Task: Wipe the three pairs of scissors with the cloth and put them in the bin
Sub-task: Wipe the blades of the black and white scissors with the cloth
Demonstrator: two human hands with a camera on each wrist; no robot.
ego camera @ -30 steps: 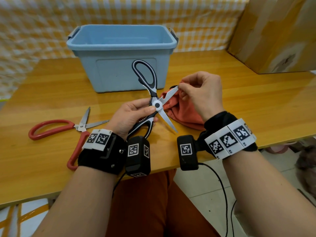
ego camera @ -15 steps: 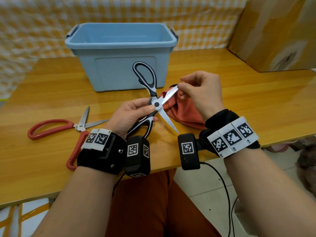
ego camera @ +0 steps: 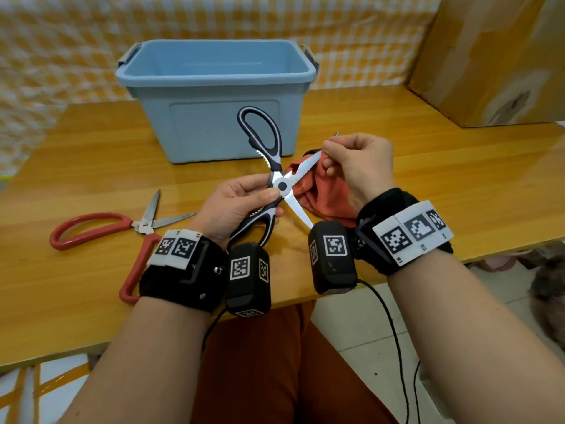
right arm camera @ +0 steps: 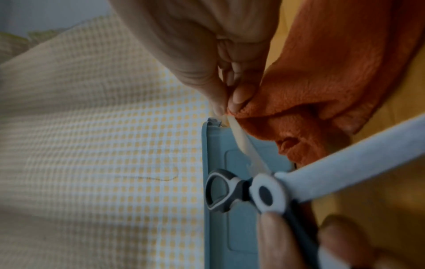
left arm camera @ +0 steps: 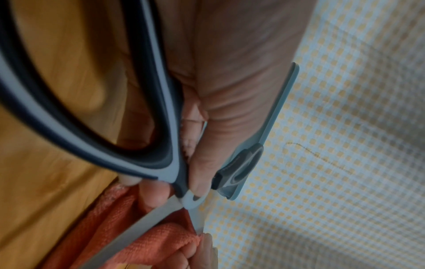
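My left hand (ego camera: 269, 200) grips the black-and-white scissors (ego camera: 282, 185) at the pivot and lower handle, holding them above the table with blades spread. The upper blade runs into an orange cloth (ego camera: 327, 194), which my right hand (ego camera: 324, 150) pinches round that blade near its tip. The right wrist view shows the right hand (right arm camera: 227, 107) pinching cloth (right arm camera: 322, 91) onto the blade, with the scissors' pivot (right arm camera: 266, 194) below. The left wrist view shows the scissors' handle (left arm camera: 149, 163) and the cloth (left arm camera: 149, 245). Red-handled scissors (ego camera: 101, 224) lie open on the table at the left. The blue bin (ego camera: 214, 79) stands behind.
The wooden table (ego camera: 458, 185) ends close to my wrists. A large cardboard box (ego camera: 495, 56) stands at the back right. A yellow checked cloth (ego camera: 61, 41) hangs behind the bin. A small metal tip (ego camera: 336, 133) pokes out beyond my right hand.
Very little: my right hand's pinch on the cloth has crept slightly up the blade. The left hand keeps the scissors in the same place.
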